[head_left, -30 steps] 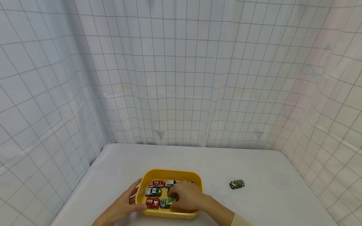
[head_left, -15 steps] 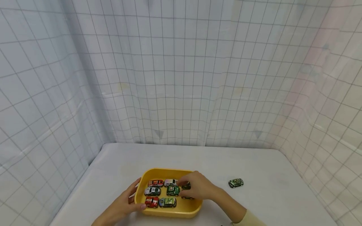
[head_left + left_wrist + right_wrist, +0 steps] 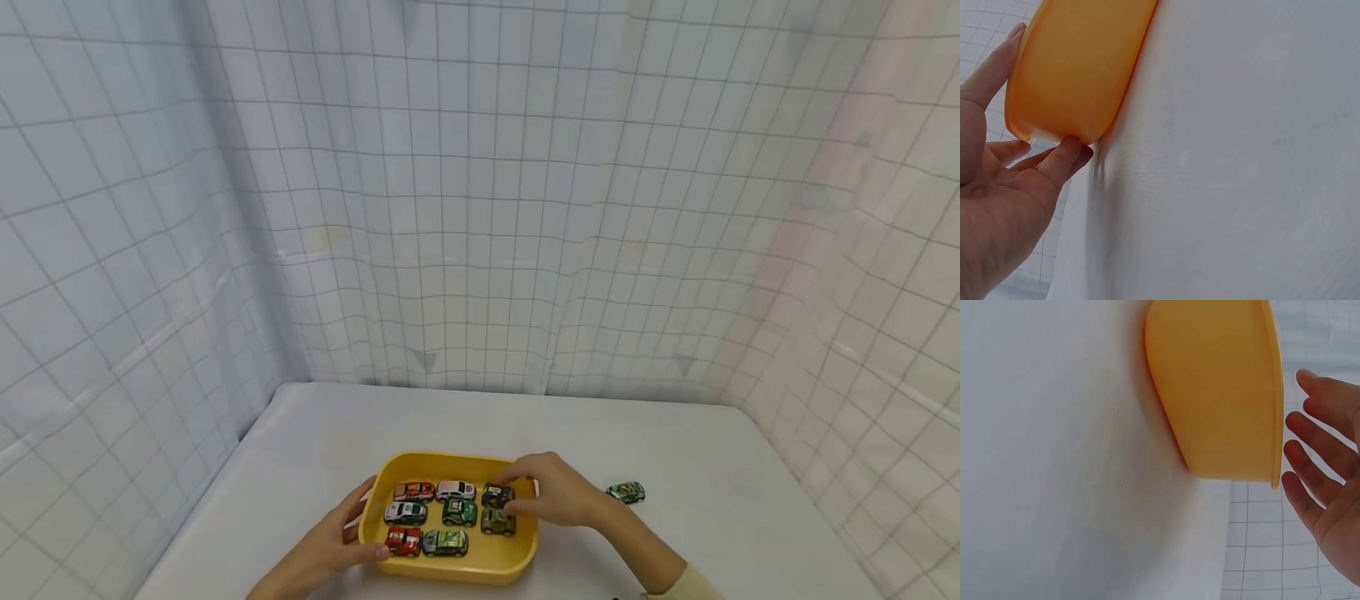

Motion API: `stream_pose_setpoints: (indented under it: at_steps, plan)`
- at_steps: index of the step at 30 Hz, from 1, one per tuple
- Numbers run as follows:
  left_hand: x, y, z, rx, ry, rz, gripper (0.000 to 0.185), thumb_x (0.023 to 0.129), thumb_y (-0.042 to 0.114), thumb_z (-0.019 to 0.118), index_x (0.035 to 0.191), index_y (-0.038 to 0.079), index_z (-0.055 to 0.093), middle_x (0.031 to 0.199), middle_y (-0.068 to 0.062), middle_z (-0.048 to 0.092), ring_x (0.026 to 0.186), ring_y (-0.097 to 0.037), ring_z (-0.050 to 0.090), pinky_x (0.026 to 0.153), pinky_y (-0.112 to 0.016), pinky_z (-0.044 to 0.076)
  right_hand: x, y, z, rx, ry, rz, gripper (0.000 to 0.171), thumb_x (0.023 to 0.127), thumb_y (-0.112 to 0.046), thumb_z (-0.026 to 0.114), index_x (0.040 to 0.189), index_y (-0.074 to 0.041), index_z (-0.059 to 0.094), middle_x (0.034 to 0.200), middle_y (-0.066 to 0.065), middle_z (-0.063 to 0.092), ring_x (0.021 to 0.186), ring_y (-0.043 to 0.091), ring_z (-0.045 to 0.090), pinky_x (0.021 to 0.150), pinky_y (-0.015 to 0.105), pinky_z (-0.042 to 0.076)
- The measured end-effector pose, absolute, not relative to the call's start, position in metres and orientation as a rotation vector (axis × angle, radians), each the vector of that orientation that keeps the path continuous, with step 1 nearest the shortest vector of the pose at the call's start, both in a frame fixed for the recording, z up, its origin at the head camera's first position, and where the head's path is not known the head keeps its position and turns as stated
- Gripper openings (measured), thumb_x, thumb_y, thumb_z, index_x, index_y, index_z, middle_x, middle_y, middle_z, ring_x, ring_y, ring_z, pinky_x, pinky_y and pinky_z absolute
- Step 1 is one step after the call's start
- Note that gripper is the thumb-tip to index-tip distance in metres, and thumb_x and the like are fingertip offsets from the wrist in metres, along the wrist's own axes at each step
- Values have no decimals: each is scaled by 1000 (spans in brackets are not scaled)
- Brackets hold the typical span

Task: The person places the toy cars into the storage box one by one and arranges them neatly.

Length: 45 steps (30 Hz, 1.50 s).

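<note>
A yellow plastic tub (image 3: 450, 571) stands on the white table with several small toy cars inside. My left hand (image 3: 327, 546) grips its left end, thumb near the front corner and fingers along the side wall; the left wrist view shows the fingertips against the tub's outer wall. Over the tub's right rim hovers my right hand (image 3: 562, 492), fingers spread and loosely bent, holding nothing. Closest to its fingertips are a dark toy car (image 3: 497, 495) and an olive-green toy car (image 3: 497, 522). In the right wrist view the right hand (image 3: 1329, 469) is beside the rim.
Other cars in the tub include a red car (image 3: 404, 541), a lime-green car (image 3: 446, 542), a green car (image 3: 459, 512) and a white car (image 3: 456, 491). One camouflage car (image 3: 627, 492) lies on the table to the right. Gridded white curtains surround the table (image 3: 675, 442).
My right hand has let go of the olive-green car inside the tub and moved right and up towards the rim. The left hand has kept its place on the tub.
</note>
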<state>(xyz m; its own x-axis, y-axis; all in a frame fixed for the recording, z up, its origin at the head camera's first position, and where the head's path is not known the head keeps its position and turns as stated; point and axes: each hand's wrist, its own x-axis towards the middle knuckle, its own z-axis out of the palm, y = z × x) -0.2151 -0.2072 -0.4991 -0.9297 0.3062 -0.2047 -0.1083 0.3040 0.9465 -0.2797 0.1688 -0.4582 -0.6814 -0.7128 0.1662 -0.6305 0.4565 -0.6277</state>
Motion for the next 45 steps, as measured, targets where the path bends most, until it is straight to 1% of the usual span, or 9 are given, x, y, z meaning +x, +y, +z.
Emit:
stream_pose_setpoints:
  at_steps: [5,8,12,15,22,28,37,41,45]
  plan:
    - [-214,-207,-500,184,2232,1665,104,94,22,80,165,1,6,156,-46,19,128,-51,54,100,-53,53,-281,179,-461,-1174,2581,-1087,32,93,-17,80,123,-8,73,118,2,74,109,21,67,95,45,56]
    - [-213,-207,-502,194,2219,1675,104,95,22,79,165,1,6,156,-46,18,127,-50,55,99,-51,54,-282,185,-465,-1169,2603,-1109,33,93,-17,80,124,-6,73,118,4,74,109,18,67,95,50,56]
    - [-213,-208,-504,191,2217,1678,104,95,23,79,165,1,6,156,-46,18,129,-52,53,99,-50,54,-285,197,-468,-1130,2674,-1120,33,94,-21,79,124,-9,73,119,2,74,110,17,66,96,46,56]
    - [-213,-208,-504,186,2231,1677,104,94,23,80,165,2,6,156,-46,19,131,-54,50,101,-52,53,-288,211,-468,-1086,2741,-1136,31,95,-23,79,123,-13,73,119,1,73,110,22,67,95,43,56]
    - [-214,-209,-503,170,2263,1673,104,93,23,81,166,3,9,156,-44,24,131,-54,50,103,-55,50,-297,243,-468,-1029,2824,-1161,28,95,-25,78,121,-15,73,115,-4,73,109,28,67,96,47,56]
    - [-213,-209,-503,192,2251,1674,103,94,23,80,165,1,8,155,-45,24,129,-52,52,102,-53,51,-296,268,-477,-987,2867,-1145,25,95,-15,77,119,-12,73,115,7,74,110,27,67,95,48,56]
    - [-210,-207,-503,231,2218,1688,100,96,24,78,164,-1,9,156,-44,24,124,-44,59,101,-50,53,-290,313,-498,-809,2912,-1195,26,96,-15,75,119,-3,73,119,8,73,113,28,66,95,53,55]
    - [-211,-209,-503,229,2209,1710,102,95,21,78,165,2,7,157,-43,23,131,-49,51,103,-52,51,-292,327,-509,-762,2913,-1202,27,99,-18,72,120,-2,73,120,7,73,114,31,66,94,51,56]
    - [-212,-210,-504,223,2190,1729,102,96,20,78,166,4,6,157,-43,22,134,-51,48,104,-52,51,-292,339,-519,-669,2829,-1243,36,98,-24,74,125,-1,70,123,10,71,115,32,65,95,41,57]
